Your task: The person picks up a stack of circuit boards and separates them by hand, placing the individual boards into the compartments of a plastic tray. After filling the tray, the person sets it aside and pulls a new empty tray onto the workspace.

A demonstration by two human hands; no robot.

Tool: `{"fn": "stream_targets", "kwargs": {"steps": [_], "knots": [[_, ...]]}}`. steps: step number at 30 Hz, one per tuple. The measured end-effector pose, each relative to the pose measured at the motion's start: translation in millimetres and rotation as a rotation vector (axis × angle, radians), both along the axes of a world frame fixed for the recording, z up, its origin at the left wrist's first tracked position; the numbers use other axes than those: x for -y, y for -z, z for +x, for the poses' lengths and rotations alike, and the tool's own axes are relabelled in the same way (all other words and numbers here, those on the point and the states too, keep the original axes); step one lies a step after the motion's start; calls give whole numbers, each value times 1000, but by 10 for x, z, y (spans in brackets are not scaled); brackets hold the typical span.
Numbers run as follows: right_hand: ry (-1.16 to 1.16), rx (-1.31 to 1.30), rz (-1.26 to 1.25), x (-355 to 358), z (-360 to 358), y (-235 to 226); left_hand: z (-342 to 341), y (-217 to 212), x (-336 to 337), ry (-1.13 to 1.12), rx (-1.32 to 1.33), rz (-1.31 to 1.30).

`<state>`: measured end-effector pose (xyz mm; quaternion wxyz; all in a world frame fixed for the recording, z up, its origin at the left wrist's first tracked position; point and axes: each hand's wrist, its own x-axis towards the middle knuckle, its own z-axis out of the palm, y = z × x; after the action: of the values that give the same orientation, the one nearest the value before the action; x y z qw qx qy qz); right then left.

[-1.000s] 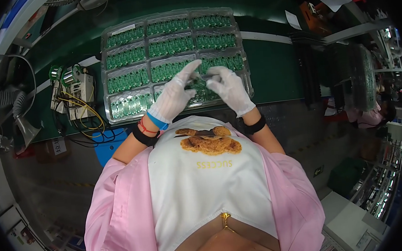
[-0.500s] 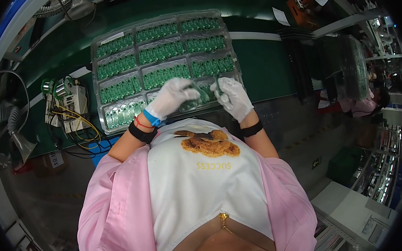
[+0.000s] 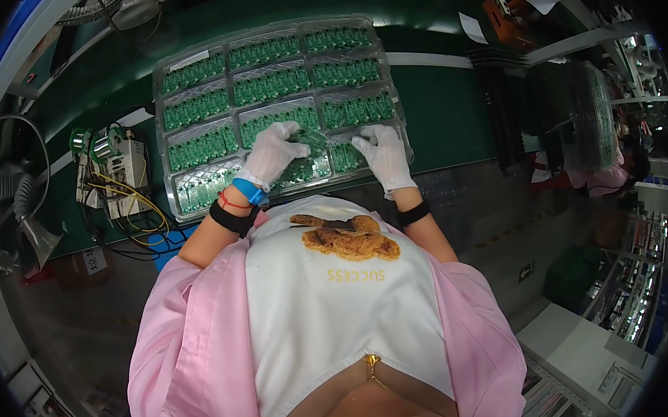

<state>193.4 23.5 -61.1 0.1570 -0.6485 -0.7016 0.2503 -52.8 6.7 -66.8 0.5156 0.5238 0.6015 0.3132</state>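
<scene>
A clear plastic tray (image 3: 163, 155) with several compartments lies on the bench, filled with rows of small green circuit boards (image 3: 273, 81). My left hand (image 3: 271, 157), in a white glove, is closed around a bunch of green circuit boards (image 3: 311, 141) above the tray's front middle compartment. At the front right compartment, my gloved right hand (image 3: 386, 159) has its fingers curled down at the end of a short row of boards (image 3: 345, 157). The board at its fingertips is mostly hidden by the glove.
Left of the tray stands a small white device (image 3: 115, 175) with green-and-silver spools and yellow cables. A fume hose nozzle (image 3: 38, 241) is farther left. Black racks (image 3: 499, 109) and a stack of clear trays (image 3: 595, 113) stand on the right, with another person beyond.
My right hand has lowered from beside my left hand to the front right compartment, moving slightly right. My left hand has shifted a little left, still holding its boards.
</scene>
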Motion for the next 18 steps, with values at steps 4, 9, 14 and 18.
{"fn": "stream_targets", "kwargs": {"steps": [4,9,14,18], "knots": [[-173,-482,-90,54,-232,-548,290,-423,26,164,-170,72],[-469,-350,319,32,-136,-294,346,-291,35,272,-286,277],[-454,-494,279,111,-30,-239,370,-177,26,516,-187,417],[-15,-917,-298,23,226,-96,335,-531,-32,500,-28,174]]}}
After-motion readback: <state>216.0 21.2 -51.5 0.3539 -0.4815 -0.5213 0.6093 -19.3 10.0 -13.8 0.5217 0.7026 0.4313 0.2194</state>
